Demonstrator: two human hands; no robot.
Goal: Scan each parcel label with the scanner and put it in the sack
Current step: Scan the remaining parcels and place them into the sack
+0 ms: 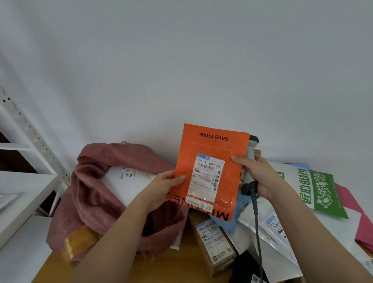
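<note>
The left hand (162, 185) is pinching the orange parcel (206, 172) upright, just right of the red sack (87, 188). The right hand (257, 176) is gripping the scanner (251, 160) behind the parcel's right edge, thumb pressing its label (208, 174) side.

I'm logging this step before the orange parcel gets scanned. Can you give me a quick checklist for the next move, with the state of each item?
1. Orange parcel held firmly: ok, left hand pinches its left edge and the right hand's thumb presses its right edge.
2. Label faces the camera: ok, barcodes visible.
3. Scanner in hand: ok, right hand grips it behind the parcel.
4. Scanner aimed at label: not ok, it sits behind the parcel.
5. Sack mouth open: ok, a white parcel lies inside.
6. Scanner powered: cannot tell.
</note>
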